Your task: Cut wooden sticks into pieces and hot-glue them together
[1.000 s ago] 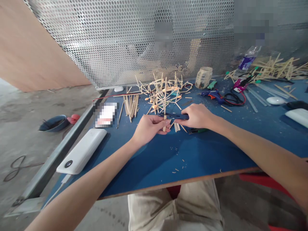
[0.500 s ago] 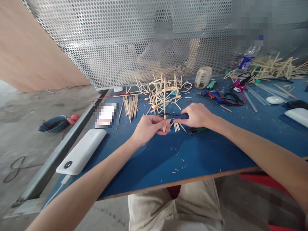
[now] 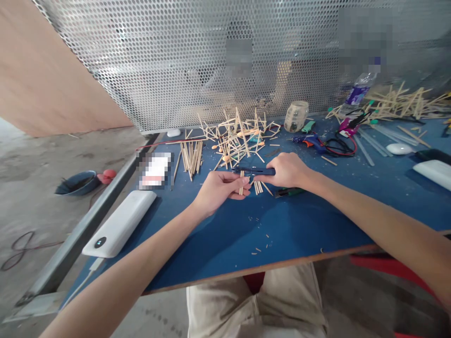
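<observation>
My left hand (image 3: 221, 190) pinches short lengths of thin wooden stick (image 3: 241, 184) upright between thumb and fingers. Closed round the dark blue handles of a pair of cutting pliers (image 3: 255, 171) is my right hand (image 3: 289, 170). The pliers' jaws lie across the upper ends of the held sticks. Just beyond the jaws, a longer loose stick (image 3: 243, 134) tilts over a tangle of joined sticks (image 3: 229, 141) with orange tips. Several cut sticks (image 3: 258, 187) lie beside my left fingertips, and a green-handled tool (image 3: 291, 191) rests below my right hand.
At the left lie a bundle of sticks (image 3: 191, 157), a blurred-out phone (image 3: 155, 170) and a white power bank (image 3: 121, 223). A jar (image 3: 296, 116), a blue glue gun (image 3: 312, 142), glue sticks (image 3: 364, 146) and a bottle (image 3: 358, 94) stand or lie at the right, before a perforated metal panel (image 3: 169, 61).
The upper length of stick above the jaws has come away from the held part and now tilts left at its top. Both hands stay nearly in place.
</observation>
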`<action>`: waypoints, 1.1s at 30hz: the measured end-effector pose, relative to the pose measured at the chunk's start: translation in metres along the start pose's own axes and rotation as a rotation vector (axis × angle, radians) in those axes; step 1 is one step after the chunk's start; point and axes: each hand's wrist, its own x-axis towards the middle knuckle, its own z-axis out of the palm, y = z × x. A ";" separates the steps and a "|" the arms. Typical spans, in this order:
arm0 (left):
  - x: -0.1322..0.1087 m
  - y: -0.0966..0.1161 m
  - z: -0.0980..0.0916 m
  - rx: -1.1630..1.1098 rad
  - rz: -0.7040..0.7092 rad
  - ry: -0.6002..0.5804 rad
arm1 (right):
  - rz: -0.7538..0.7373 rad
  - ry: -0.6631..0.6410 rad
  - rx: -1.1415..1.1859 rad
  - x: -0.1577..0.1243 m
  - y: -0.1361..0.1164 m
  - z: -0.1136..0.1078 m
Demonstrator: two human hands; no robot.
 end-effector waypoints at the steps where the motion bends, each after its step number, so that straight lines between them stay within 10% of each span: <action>1: 0.000 0.000 0.000 0.006 -0.002 0.005 | 0.001 -0.003 0.004 0.000 0.000 0.000; 17: 0.015 -0.011 -0.018 0.285 0.161 0.146 | 0.152 0.230 0.148 0.001 0.027 -0.011; 33: 0.023 -0.013 -0.010 0.743 0.339 0.224 | 0.261 0.020 -0.024 0.033 0.015 0.029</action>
